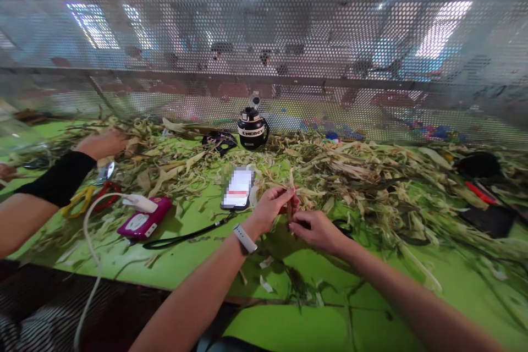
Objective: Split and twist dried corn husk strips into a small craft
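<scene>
hands: two, both narrow; the left hand (pixel 270 209) pinches one husk piece (pixel 290 195) near its upper part, the right hand (pixel 315 231) closes its fingertips at the lower end
husk piece: one, roughly upright between the hands, above the table
loose husks (pixel 358 168): too many to count, strewn left and right across the table
phone (pixel 238 190): one, screen lit, just left of the hands, with one black strap (pixel 187 234)
bottle (pixel 251 135): one, black, upright near the far edge
pink box (pixel 150 220): one, with one white plug (pixel 142 203) on it and one white cable (pixel 87 239)
looped handles: two, one yellow (pixel 76 203), one red (pixel 105 198); one tool or two, cannot tell
co-worker: one hand (pixel 105 144) among husks at left, black sleeve (pixel 60 179)
table (pixel 193 269): bright green, flat
room: one perforated metal screen (pixel 198 33) behind the table, concrete beams, two bright lights overhead
</scene>
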`<state>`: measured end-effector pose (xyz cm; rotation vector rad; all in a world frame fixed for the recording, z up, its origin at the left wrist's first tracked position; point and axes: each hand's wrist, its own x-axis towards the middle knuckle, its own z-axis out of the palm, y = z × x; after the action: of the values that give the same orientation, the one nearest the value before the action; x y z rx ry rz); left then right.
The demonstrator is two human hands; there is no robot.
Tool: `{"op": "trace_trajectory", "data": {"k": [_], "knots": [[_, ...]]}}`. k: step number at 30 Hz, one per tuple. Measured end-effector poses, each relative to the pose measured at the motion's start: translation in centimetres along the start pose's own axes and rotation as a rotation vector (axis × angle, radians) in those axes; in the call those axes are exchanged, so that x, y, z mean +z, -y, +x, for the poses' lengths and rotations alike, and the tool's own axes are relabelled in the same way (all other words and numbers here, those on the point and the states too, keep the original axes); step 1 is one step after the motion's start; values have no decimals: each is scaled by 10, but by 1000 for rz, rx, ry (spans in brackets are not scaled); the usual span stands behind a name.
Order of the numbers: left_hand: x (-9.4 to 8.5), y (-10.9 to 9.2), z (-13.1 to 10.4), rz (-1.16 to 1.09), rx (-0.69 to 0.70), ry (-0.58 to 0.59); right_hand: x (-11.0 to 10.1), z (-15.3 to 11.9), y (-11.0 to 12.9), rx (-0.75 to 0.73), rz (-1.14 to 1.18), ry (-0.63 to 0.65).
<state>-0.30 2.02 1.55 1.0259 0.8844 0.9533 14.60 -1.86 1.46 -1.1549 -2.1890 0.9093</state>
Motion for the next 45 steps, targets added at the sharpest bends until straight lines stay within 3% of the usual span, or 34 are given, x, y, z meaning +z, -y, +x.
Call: {"op": "trace_trajectory", "data": {"k": [3,5,7,9,12,15,19,24,28,30,33,36,45], "knots": [[-2,1,-1,202,85,9,-15,-3,9,-141,-180,-309],[-1,4,-1,296,142,119,-25,-3,9,-221,-308,-560],[2,8,-1,359,178,251,-32,1,3,-208,-412,-641],[6,11,-1,446,205,322,-33,6,-6,-168,-375,-550],[8,14,-1,574,259,344,-30,12,-18,-108,-112,-338],[8,13,-1,629,276,338,-26,13,-19,-61,149,-264],[8,9,-4,658,209,366,-21,11,-17,-16,341,-319],[9,6,-8,583,90,440,-14,11,-16,54,404,-435],[9,6,-8,492,69,404,-17,13,-17,99,442,-428],[8,6,-6,424,80,322,-21,14,-17,115,417,-402],[6,7,-3,377,95,215,-27,12,-18,121,204,-389],[4,10,1,386,111,209,-27,11,-19,136,44,-348],[1,14,2,404,50,214,-13,14,-25,126,152,-434]]}}
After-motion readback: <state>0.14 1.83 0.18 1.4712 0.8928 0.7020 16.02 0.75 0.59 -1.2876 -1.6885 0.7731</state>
